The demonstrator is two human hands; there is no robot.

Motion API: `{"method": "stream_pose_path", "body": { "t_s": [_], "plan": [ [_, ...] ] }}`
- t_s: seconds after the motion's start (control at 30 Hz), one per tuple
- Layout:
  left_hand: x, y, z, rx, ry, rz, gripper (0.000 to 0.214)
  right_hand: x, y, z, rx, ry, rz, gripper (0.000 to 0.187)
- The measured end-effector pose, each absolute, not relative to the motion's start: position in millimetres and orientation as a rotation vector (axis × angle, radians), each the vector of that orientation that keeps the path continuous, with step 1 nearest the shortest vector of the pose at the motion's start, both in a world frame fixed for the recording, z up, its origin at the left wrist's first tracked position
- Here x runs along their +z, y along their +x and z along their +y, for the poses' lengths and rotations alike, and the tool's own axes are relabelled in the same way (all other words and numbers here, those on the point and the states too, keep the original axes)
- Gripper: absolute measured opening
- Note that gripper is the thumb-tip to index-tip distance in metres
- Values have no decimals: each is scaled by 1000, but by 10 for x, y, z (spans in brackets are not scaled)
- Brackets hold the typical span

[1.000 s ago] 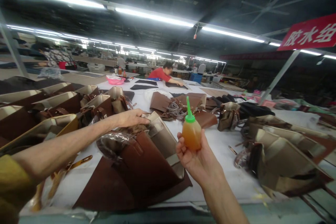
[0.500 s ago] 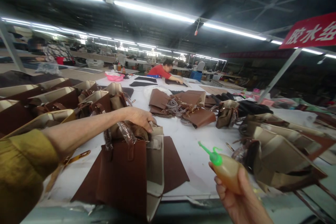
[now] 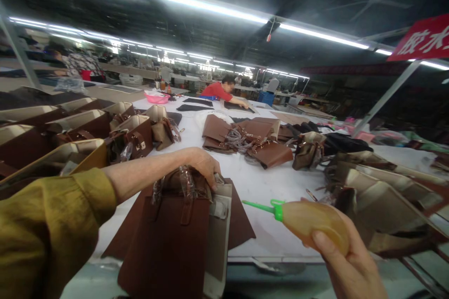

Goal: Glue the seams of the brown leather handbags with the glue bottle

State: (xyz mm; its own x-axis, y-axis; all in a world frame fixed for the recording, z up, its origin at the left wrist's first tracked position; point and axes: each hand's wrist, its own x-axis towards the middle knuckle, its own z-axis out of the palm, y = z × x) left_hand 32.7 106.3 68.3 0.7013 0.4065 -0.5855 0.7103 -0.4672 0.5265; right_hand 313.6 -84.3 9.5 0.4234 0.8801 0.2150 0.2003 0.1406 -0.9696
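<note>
A brown handbag (image 3: 168, 243) stands at the table's front edge, its beige-lined side opened out on the right. My left hand (image 3: 203, 166) grips the bag's upper back edge near that lining; the fingertips are partly hidden. Plastic film wraps the bag's handles (image 3: 187, 187). Behind the bag, flat brown panels (image 3: 242, 224) lie on the white table. In my right hand (image 3: 351, 252) is a squeeze bottle (image 3: 312, 222) of amber liquid, tilted nearly level. Its green nozzle (image 3: 259, 205) points left toward the bag's lining, with a gap between them.
Rows of brown bags (image 3: 77, 124) stand on the left. More bags (image 3: 386, 196) lean at the right edge, and brown bag pieces (image 3: 259, 138) are heaped mid-table. Across the table a person in a red shirt (image 3: 213, 89) bends over dark material near a pink basin (image 3: 156, 97).
My right hand has turned the bottle from pointing up-left to nearly level, its nozzle now nearer the bag. My left hand and the bag's top have shifted slightly right.
</note>
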Motion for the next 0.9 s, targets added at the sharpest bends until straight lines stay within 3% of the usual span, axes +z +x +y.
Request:
{"method": "stream_pose_path", "body": {
  "t_s": [0.2,0.9],
  "plan": [
    [689,399,1082,-602,2202,784,46,206,2976,-733,439,-1383,-1255,52],
    [676,449,1075,-587,2150,829,38,193,2813,-518,418,-1318,-1330,49]
  ]
}}
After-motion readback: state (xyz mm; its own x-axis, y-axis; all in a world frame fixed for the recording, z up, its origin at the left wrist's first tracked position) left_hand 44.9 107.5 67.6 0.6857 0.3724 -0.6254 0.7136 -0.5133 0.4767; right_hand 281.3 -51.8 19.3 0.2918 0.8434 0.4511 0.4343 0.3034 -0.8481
